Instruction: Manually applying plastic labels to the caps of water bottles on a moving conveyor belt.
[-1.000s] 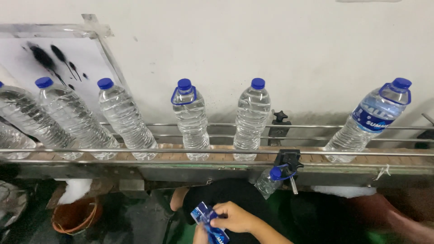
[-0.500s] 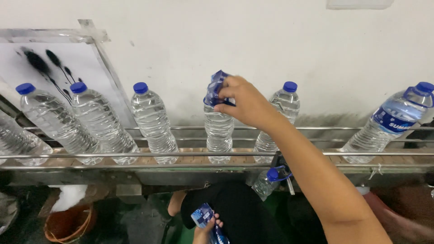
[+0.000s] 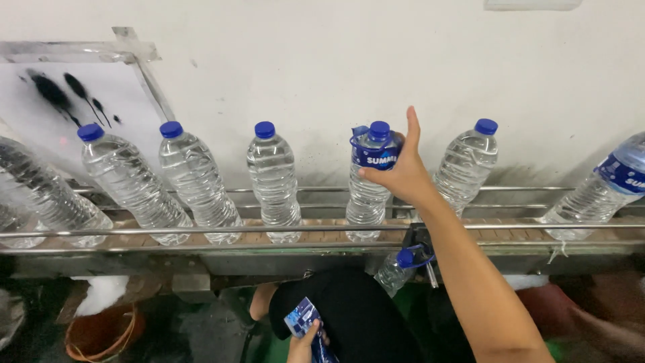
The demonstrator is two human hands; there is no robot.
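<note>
A row of clear water bottles with blue caps stands on a conveyor (image 3: 222, 250) in front of a white wall. My right hand (image 3: 404, 176) reaches over the rail and grips a blue label sleeve (image 3: 371, 158) around the neck of one bottle (image 3: 366, 202), thumb pointing up. Low in the view, my left hand (image 3: 302, 345) holds a small stack of flat blue label sleeves (image 3: 303, 316) above my dark-clothed lap. At the right edge stands another bottle (image 3: 608, 188) wearing a blue label.
Metal guide rails (image 3: 168, 232) run along the belt's front and back. A small bottle (image 3: 398, 266) hangs from a black clamp under the conveyor. An orange bucket (image 3: 99, 333) sits on the floor at lower left. A white board (image 3: 54, 101) with black splashes leans at left.
The bottles have travelled right along the belt. My right hand has pushed the blue sleeve down from the cap onto the bottle's neck. My left hand stays low with the stack.
</note>
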